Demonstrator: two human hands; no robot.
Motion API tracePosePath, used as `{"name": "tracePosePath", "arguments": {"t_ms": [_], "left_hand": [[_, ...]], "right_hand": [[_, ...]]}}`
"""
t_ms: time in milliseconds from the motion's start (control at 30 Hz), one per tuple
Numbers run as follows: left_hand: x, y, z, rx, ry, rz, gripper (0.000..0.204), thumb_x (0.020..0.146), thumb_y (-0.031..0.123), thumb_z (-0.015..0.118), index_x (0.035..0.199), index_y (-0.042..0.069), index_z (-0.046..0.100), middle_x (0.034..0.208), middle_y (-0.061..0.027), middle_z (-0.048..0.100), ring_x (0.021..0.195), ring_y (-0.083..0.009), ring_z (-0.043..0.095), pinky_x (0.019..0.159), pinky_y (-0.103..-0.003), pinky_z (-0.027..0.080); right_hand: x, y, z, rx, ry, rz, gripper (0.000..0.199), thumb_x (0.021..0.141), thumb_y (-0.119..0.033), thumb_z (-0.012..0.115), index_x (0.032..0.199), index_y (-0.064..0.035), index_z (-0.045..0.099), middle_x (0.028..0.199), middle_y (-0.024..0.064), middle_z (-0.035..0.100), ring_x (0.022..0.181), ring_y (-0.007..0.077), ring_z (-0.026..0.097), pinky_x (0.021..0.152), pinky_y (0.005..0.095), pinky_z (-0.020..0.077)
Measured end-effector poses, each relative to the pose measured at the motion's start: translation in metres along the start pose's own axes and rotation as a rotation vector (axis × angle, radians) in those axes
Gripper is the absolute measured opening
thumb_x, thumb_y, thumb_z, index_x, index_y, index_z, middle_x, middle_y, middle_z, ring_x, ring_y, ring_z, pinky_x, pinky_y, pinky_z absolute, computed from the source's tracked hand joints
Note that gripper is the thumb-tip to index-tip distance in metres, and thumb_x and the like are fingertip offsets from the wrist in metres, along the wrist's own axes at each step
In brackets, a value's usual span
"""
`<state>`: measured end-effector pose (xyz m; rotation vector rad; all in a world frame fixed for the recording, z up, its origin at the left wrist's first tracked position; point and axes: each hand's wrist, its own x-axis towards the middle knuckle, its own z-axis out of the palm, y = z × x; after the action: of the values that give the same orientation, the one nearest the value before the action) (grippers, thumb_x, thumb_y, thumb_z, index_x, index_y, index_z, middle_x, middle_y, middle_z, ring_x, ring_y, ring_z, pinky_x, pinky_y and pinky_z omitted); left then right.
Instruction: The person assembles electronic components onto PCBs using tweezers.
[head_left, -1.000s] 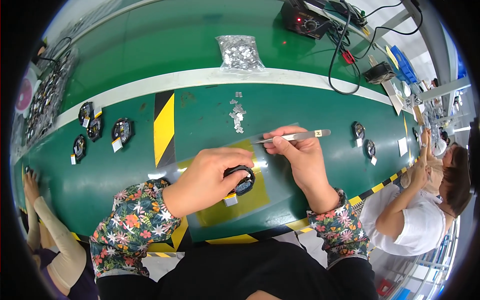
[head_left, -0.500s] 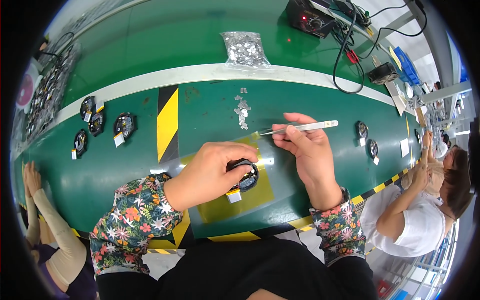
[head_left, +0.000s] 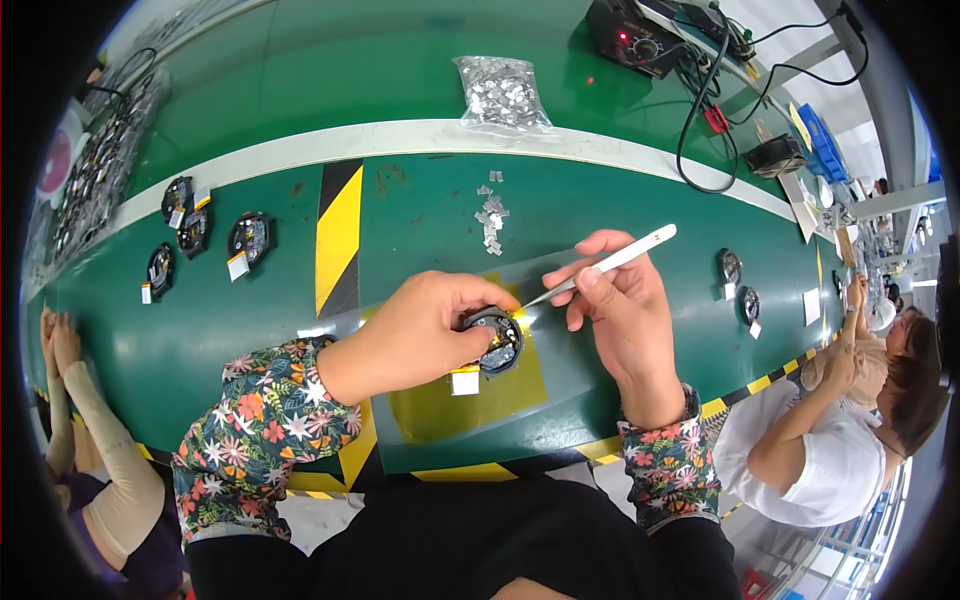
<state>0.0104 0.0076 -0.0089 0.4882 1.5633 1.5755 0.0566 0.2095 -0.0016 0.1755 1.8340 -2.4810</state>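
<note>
My left hand [head_left: 420,325] grips a round black watch housing [head_left: 503,352] with circuit parts inside, its thumb and fingers at the rim. A small silver battery pouch [head_left: 466,383] with a yellow edge hangs out beside the housing, toward me. My right hand [head_left: 625,310] pinches white tweezers [head_left: 632,251], which slant down leftward. Their tip meets my left fingertips at the housing's upper edge, where a small yellowish bit shows; whether the tips grip it I cannot tell. Below the housing lies a translucent yellow sheet [head_left: 430,415] on a clear film [head_left: 578,375].
Small grey metal pieces [head_left: 491,222] lie scattered beyond my hands. A clear bag [head_left: 502,95] of such pieces sits on the far ledge. More housings stand left [head_left: 251,238] and right [head_left: 730,267]. A black control box [head_left: 632,40] with cables is at the back right. Other people sit both sides.
The tweezers' tip has come down and toward me, from the sheet's far edge to the housing beside my left fingertips. The tweezers now tilt more steeply.
</note>
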Motion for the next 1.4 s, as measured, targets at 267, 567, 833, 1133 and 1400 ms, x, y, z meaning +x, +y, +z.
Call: {"name": "tracePosePath", "arguments": {"t_ms": [267, 567, 833, 1133, 1400], "left_hand": [[0.001, -0.003, -0.002, -0.065, -0.039, 0.009, 0.033, 0.075, -0.011, 0.046, 0.107, -0.004, 0.053, 0.091, -0.0039, 0.058, 0.079, -0.0051, 0.053, 0.066, -0.020, 0.044], [0.000, 0.000, -0.002, -0.043, -0.046, -0.014, 0.031, 0.076, -0.009, 0.049, 0.106, -0.003, 0.054, 0.090, -0.0031, 0.058, 0.078, -0.0047, 0.053, 0.066, -0.020, 0.044], [0.001, 0.000, 0.002, -0.067, -0.003, 0.004, 0.021, 0.081, -0.002, 0.057, 0.102, -0.003, 0.056, 0.087, -0.0033, 0.059, 0.075, -0.0047, 0.053, 0.065, -0.020, 0.045], [0.002, -0.002, 0.001, 0.044, 0.080, 0.044, 0.013, 0.078, -0.003, 0.058, 0.091, -0.003, 0.061, 0.083, -0.0047, 0.061, 0.074, -0.0070, 0.056, 0.066, -0.021, 0.046], [0.001, 0.008, -0.005, -0.032, -0.022, -0.048, 0.016, 0.077, -0.003, 0.058, 0.093, -0.004, 0.062, 0.082, -0.0055, 0.063, 0.073, -0.0064, 0.056, 0.066, -0.020, 0.046]], "right_hand": [[-0.003, -0.002, 0.006, -0.169, -0.041, 0.004, 0.021, 0.084, -0.003, 0.051, 0.104, -0.0028, 0.044, 0.085, 0.0176, 0.062, 0.070, 0.0152, 0.060, 0.051, 0.0211, 0.0462], [-0.004, -0.002, 0.008, -0.202, -0.048, 0.016, 0.022, 0.083, -0.003, 0.052, 0.104, -0.0019, 0.045, 0.085, 0.0175, 0.063, 0.069, 0.0138, 0.059, 0.051, 0.0205, 0.0459], [-0.005, -0.001, 0.008, -0.201, -0.052, -0.003, 0.021, 0.083, -0.004, 0.052, 0.103, -0.0023, 0.045, 0.085, 0.0169, 0.063, 0.068, 0.0133, 0.059, 0.051, 0.0200, 0.0460], [-0.016, -0.003, 0.013, -0.287, 0.071, -0.393, 0.016, 0.086, -0.005, 0.045, 0.101, -0.0016, 0.042, 0.080, 0.0147, 0.059, 0.072, 0.0181, 0.057, 0.063, 0.0274, 0.0459], [-0.019, -0.003, 0.016, -0.921, -0.261, -0.720, 0.023, 0.060, 0.003, 0.051, 0.080, -0.0013, 0.062, 0.052, 0.0034, 0.044, 0.046, 0.0196, 0.043, 0.053, 0.0308, 0.0353]]}}
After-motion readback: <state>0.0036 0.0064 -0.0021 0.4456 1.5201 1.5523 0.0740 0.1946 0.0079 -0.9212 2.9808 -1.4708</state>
